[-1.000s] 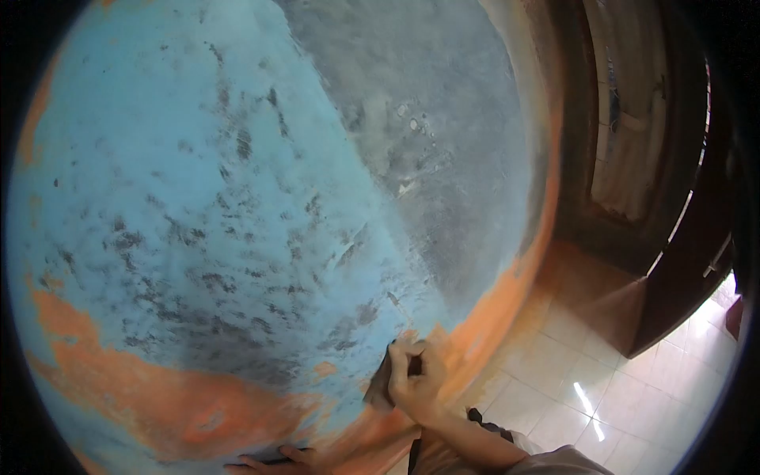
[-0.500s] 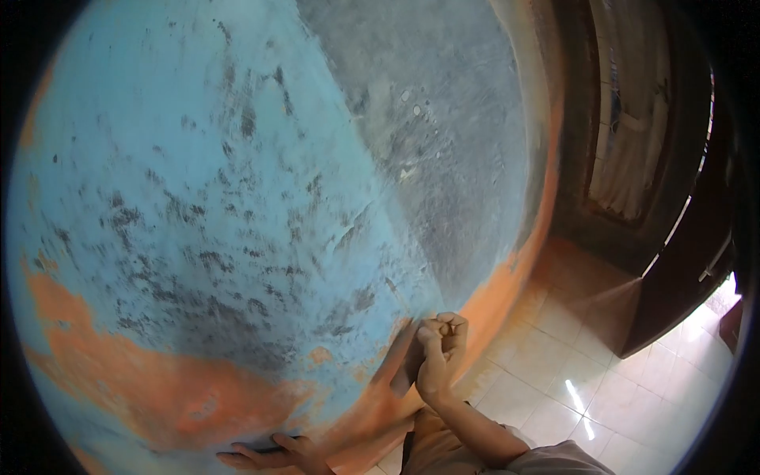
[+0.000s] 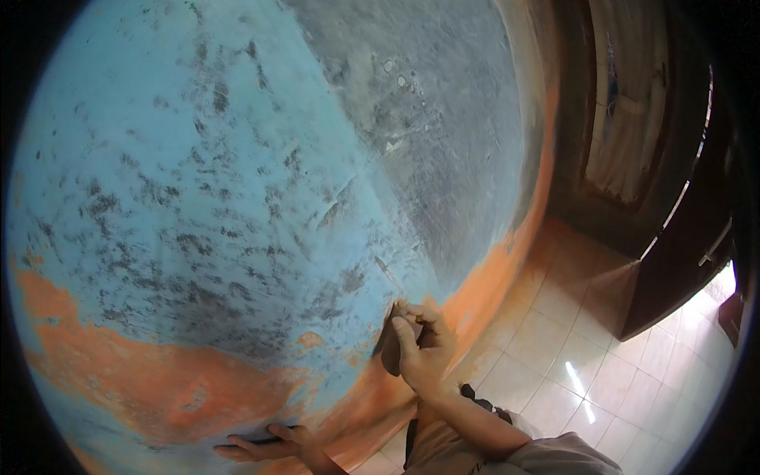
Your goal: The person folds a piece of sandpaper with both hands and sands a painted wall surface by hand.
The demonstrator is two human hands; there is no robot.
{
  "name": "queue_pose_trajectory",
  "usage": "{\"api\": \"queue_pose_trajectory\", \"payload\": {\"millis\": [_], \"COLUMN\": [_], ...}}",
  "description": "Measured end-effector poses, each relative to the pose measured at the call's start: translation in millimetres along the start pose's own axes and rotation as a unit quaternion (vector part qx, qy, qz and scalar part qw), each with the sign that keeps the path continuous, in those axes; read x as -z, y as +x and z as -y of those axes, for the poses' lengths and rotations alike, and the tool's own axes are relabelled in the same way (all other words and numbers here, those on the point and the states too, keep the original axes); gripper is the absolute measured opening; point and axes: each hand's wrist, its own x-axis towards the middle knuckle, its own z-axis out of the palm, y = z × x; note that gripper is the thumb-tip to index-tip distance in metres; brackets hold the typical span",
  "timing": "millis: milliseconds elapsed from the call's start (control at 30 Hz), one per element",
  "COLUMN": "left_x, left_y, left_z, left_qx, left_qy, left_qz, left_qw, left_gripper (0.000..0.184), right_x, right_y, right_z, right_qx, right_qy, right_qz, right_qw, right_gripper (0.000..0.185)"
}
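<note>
My right hand pinches a dark brown piece of sandpaper between thumb and bent fingers. The sheet is at the lower part of the painted wall, where blue paint meets an orange patch. Dark scuffs cover much of the blue. Down at the bottom, my left hand is stretched out against the orange and blue surface, fingers apart. A dark shadow lies between its thumb and fingers, and nothing held shows there.
A grey bare area takes up the wall's upper right, bordered by an orange strip. To the right are a pale tiled floor, a dark brown door and a curtain. Bright light falls on the tiles.
My right hand has shifted a little left and up along the wall with the sandpaper. The left hand stays nearly in place, and the view has tilted slightly.
</note>
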Motion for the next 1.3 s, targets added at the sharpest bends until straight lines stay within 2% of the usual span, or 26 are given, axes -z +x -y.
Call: {"api": "queue_pose_trajectory", "payload": {"millis": [100, 167, 233, 300, 367, 467, 600, 700, 767, 800, 867, 900, 967, 1000, 1067, 1300], "left_x": [0, -1, -1, 2, 3, 3, 2, 3, 2, 1, 0, 2, 3, 3, 3, 1], "left_y": [0, -3, 1, 2, -2, -4, -1, 0, 0, 0, 1, -1, -4, -4, -4, -1], "left_z": [0, 0, 0, 0, 0, 1, 2, 3, 0, 0, 0, 1, 4, 5, 6, -1], "left_qx": [0.002, -0.001, 0.003, 0.004, 0.01, 0.003, -0.006, -0.01, -0.019, -0.013, -0.009, -0.004, 0.002, 0.001, -0.001, 0.011], "left_qy": [-0.003, -0.001, -0.046, -0.034, -0.022, -0.013, -0.012, 0.001, 0.01, -0.001, -0.013, -0.005, 0.003, -0.002, -0.008, -0.032], "left_qz": [-0.002, 0.001, 0.015, 0.015, 0.017, 0.017, 0.017, 0.012, 0.006, 0.003, 0.001, 0.006, 0.013, 0.02, 0.026, 0.011], "left_qw": [1.0, 1.0, 0.999, 0.999, 1.0, 1.0, 1.0, 1.0, 1.0, 1.0, 1.0, 1.0, 1.0, 1.0, 1.0, 0.999], "left_gripper": [0.063, 0.062, 0.064, 0.064, 0.064, 0.063, 0.064, 0.064, 0.062, 0.062, 0.062, 0.061, 0.061, 0.063, 0.064, 0.064], "right_x": [2, 5, -8, -13, -10, 6, -2, -5, 0, 1, 2, 1, -2, -1, 1, -7], "right_y": [1, -9, -11, -12, -10, -8, -8, -5, 0, 2, 3, 2, -3, -2, 3, -9], "right_z": [-3, -5, -9, -7, -4, -22, -15, -9, -8, -8, -9, -11, -18, -17, -13, -19], "right_qx": [0.023, 0.048, 0.076, 0.103, 0.018, 0.039, 0.071, 0.108, 0.203, 0.203, 0.264, 0.263, 0.192, 0.191, 0.262, 0.227], "right_qy": [-0.007, -0.134, -0.101, -0.069, -0.001, -0.076, -0.029, -0.047, -0.198, -0.198, -0.232, -0.233, -0.164, -0.164, -0.269, -0.236], "right_qz": [-0.016, 0.031, -0.001, -0.03, -0.022, 0.034, -0.009, -0.02, 0.017, 0.016, 0.038, 0.037, 0.03, 0.03, 0.007, 0.013], "right_qw": [1.0, 0.989, 0.992, 0.992, 1.0, 0.996, 0.997, 0.993, 0.959, 0.959, 0.936, 0.936, 0.967, 0.967, 0.927, 0.945], "right_gripper": [0.027, 0.027, 0.027, 0.028, 0.028, 0.027, 0.02, 0.018, 0.02, 0.02, 0.026, 0.026, 0.028, 0.028, 0.03, 0.032]}}
